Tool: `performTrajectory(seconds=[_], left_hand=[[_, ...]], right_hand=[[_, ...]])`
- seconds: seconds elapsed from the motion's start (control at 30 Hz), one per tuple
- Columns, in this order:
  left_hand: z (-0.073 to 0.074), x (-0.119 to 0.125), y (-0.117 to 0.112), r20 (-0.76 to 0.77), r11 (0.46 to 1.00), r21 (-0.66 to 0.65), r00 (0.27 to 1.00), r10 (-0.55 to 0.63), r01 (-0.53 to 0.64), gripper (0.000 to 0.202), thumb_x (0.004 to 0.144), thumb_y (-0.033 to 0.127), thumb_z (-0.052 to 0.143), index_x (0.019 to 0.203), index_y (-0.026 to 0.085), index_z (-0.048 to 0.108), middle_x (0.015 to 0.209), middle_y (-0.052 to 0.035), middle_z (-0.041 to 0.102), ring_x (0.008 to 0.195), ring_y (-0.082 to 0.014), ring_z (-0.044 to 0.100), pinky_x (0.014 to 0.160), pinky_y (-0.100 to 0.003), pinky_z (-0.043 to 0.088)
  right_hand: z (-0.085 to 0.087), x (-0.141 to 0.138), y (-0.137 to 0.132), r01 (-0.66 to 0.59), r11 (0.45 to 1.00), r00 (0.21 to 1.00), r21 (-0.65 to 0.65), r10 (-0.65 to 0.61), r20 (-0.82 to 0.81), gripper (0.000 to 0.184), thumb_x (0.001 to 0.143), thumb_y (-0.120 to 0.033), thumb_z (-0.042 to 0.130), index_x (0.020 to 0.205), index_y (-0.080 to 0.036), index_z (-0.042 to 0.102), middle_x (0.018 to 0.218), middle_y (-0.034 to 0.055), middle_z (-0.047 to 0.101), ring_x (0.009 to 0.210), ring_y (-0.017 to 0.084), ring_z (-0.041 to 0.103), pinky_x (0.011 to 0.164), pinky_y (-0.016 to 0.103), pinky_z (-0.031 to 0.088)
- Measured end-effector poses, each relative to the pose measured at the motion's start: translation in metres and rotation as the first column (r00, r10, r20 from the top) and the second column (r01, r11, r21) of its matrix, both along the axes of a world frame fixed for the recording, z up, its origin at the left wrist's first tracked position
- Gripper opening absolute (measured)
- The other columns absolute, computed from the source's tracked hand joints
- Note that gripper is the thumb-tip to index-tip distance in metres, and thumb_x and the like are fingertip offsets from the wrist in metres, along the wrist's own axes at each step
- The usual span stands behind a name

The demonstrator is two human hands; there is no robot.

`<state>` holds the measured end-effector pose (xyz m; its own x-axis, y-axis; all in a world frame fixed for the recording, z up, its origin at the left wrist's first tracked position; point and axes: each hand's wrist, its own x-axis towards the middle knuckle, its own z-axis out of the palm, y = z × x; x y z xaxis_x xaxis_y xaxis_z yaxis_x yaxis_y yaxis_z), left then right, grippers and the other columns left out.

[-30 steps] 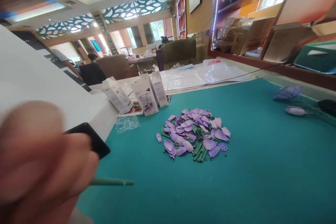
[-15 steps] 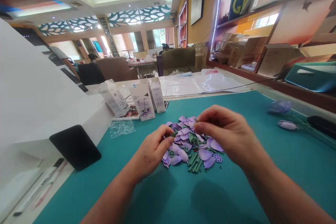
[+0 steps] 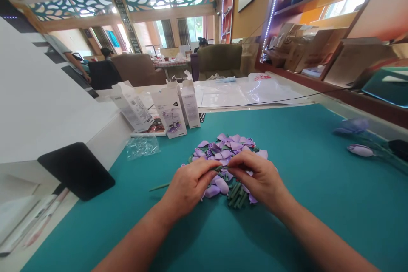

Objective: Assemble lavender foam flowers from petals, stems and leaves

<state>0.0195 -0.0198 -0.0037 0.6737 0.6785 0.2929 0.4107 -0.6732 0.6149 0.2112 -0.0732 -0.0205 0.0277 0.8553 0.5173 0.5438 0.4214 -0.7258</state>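
My left hand and my right hand meet over a pile of purple petal pieces and green stem pieces on the teal table mat. My left hand pinches a thin green stem that sticks out to the left past its knuckles. My right hand's fingertips are pinched at the stem's other end, between the two hands; what they hold there is too small to make out. Short green rods lie below my fingers.
Three white product boxes stand at the mat's far edge, with a clear plastic bag beside them. A black flat object lies at left. Two finished purple flower buds lie at right. People sit far back.
My hands have come closer together and lower over the pile. The green stem now sticks out left of my left hand. The camera has tilted down slightly.
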Motion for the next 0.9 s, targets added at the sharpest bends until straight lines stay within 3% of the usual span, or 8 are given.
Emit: performTrajectory(seconds=[0.3, 0.57, 0.9], left_hand=[[-0.0019, 0.0022, -0.0013, -0.020, 0.999, 0.043, 1.000, 0.000, 0.001, 0.026, 0.092, 0.023, 0.048, 0.110, 0.022, 0.066, 0.094, -0.0034, 0.068, 0.085, -0.0164, 0.062, 0.077, -0.027, 0.048], [-0.0025, 0.0022, -0.0026, -0.032, 0.999, 0.048, 0.999, 0.008, -0.006, 0.026, 0.092, 0.023, 0.048, 0.110, 0.022, 0.066, 0.092, -0.0034, 0.067, 0.083, -0.0161, 0.061, 0.075, -0.026, 0.048], [-0.0026, 0.0003, -0.0010, -0.025, 0.997, 0.073, 0.999, 0.031, -0.029, 0.023, 0.091, 0.023, 0.048, 0.106, 0.022, 0.066, 0.093, -0.0029, 0.068, 0.084, -0.0163, 0.062, 0.073, -0.026, 0.047]], right_hand=[[-0.0008, -0.0031, -0.0018, 0.004, 1.000, 1.000, -0.001, -0.004, -0.003, 0.007, 0.083, -0.019, 0.057, 0.080, -0.022, 0.061, 0.074, 0.0016, 0.059, 0.069, 0.015, 0.056, 0.062, 0.027, 0.046], [-0.0082, -0.0020, 0.0011, -0.044, 0.996, 0.996, -0.080, 0.037, -0.077, 0.004, 0.082, -0.019, 0.058, 0.081, -0.021, 0.060, 0.076, 0.0014, 0.059, 0.072, 0.016, 0.056, 0.064, 0.028, 0.046], [-0.0074, -0.0022, 0.0012, -0.015, 0.993, 0.982, -0.114, -0.007, -0.188, 0.003, 0.080, -0.023, 0.061, 0.080, -0.021, 0.062, 0.075, 0.0011, 0.061, 0.070, 0.016, 0.056, 0.063, 0.029, 0.046]])
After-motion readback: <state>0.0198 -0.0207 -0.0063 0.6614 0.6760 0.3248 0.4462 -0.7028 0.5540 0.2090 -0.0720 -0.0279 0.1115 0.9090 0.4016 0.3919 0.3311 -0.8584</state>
